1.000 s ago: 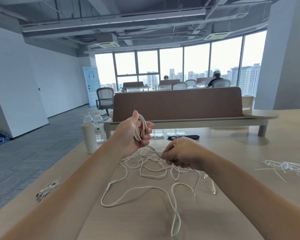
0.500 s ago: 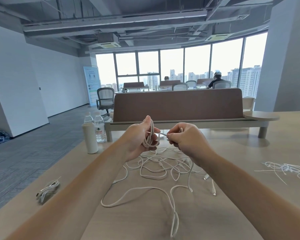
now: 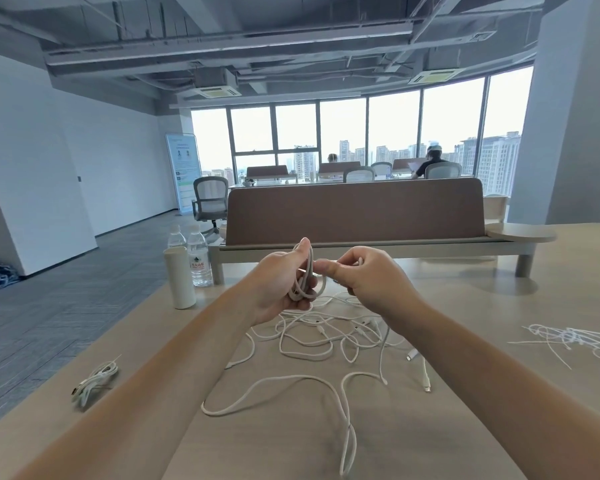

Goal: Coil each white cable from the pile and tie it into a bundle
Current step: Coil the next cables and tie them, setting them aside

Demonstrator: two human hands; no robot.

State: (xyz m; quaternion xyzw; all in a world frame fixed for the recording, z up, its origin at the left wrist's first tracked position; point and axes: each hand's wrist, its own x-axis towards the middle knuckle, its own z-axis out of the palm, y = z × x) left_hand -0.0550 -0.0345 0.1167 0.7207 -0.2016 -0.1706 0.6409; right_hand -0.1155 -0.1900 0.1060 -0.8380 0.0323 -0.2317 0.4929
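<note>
Head view: the left hand (image 3: 280, 286) curls its fingers round a small coil (image 3: 304, 284) of white cable, raised above the table (image 3: 482, 296) at the scene's middle. Close on its right, the right hand (image 3: 371, 282) pinches a strand between thumb and fingertips just beside the loops. Below both hands lies the pile (image 3: 326, 336) of tangled white cables, with one long loop (image 3: 284, 378) trailing toward the near edge. Such cable looks light, soft and springy, so the loops would likely spring open if the left grip loosens. The sound hold is across all the loops at once, with the free run pinched close to the coil. Tangled strands in the pile may drag as slack is drawn up. At the far left stand a white tumbler (image 3: 180, 278) and two water bottles (image 3: 199, 261). A tied bundle (image 3: 96, 377) lies near left, thin white ties (image 3: 568, 339) are scattered well apart at the right, and a brown desk divider (image 3: 354, 211) stands beyond.
</note>
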